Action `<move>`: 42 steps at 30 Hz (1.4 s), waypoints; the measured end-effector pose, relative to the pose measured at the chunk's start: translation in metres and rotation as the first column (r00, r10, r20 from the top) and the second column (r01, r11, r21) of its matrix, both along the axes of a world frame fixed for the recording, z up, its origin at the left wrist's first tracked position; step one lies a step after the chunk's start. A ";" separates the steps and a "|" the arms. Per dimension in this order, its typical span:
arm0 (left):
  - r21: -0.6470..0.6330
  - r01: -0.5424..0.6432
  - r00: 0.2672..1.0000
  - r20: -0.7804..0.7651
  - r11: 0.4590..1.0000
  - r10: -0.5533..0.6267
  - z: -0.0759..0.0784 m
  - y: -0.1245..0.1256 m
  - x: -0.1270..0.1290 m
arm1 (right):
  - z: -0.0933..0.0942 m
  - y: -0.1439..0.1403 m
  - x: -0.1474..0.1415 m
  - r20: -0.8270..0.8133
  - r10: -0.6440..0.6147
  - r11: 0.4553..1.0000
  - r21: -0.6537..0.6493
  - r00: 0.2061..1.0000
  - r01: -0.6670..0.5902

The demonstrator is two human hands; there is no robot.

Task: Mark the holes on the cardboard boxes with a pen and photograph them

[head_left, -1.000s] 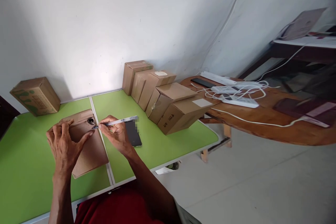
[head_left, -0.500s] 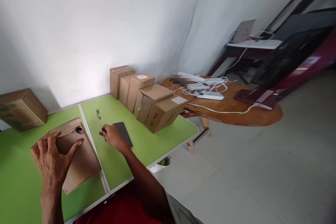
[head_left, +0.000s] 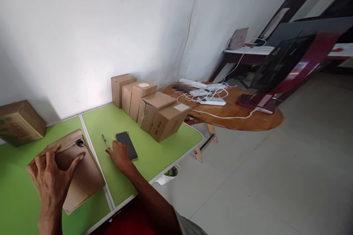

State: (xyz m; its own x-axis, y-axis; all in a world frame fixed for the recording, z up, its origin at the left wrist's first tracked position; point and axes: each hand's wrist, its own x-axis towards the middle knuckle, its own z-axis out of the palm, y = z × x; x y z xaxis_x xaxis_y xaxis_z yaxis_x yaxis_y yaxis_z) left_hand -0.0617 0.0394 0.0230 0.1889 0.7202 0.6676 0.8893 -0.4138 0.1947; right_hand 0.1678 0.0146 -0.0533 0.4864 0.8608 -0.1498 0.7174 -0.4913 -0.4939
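My left hand lies over a brown cardboard box on the green table. Its fingers hook over the left side while the thumb presses on the top face, so the hand grips the box. A dark, ragged hole shows near the box's far corner. Right of the table's seam, my right hand has its fingers pinched at the near end of a slim grey-and-black, pen-like tool; its exact kind is too small to tell. Beside that hand a dark smartphone lies flat, partly covered by it.
A row of several cardboard boxes stands at the table's back right. Another carton sits at far left by the wall. Beyond is a round wooden table with white cables and a dark red fan.
My right hand has drawn slightly nearer to me, with the slim tool lower towards the table. More of the phone shows. The left hand stays on the box; the view has shifted a little right.
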 end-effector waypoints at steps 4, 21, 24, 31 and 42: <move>-0.007 0.014 0.999 0.030 1.000 -0.014 -0.002 0.001 0.000 | -0.003 -0.017 0.018 0.018 -0.174 0.984 0.029 0.985 0.173; 0.047 0.057 0.997 0.041 0.997 -0.059 -0.007 0.004 -0.004 | -0.023 -0.039 0.054 -0.709 -0.069 0.949 0.170 0.702 0.266; 0.050 0.057 0.998 0.033 0.997 -0.058 -0.008 0.005 -0.004 | -0.011 -0.054 0.047 -0.887 0.123 0.935 0.255 0.445 0.249; 0.056 0.055 0.998 0.014 0.997 -0.056 -0.010 0.003 -0.007 | 0.047 -0.068 0.000 -0.797 0.570 0.813 0.514 -0.199 0.273; 0.003 0.004 1.000 0.016 1.000 -0.004 -0.018 0.004 -0.011 | 0.069 -0.072 -0.061 -0.786 0.591 0.795 0.605 -0.181 -0.032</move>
State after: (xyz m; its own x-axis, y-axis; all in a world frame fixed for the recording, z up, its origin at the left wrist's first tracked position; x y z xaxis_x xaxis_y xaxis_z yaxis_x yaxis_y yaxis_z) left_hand -0.0729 0.0434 0.0053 0.1812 0.7177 0.6724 0.8845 -0.4178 0.2076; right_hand 0.1066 -0.0575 0.0156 -0.2629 0.9519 0.1574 -0.6000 -0.0336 -0.7993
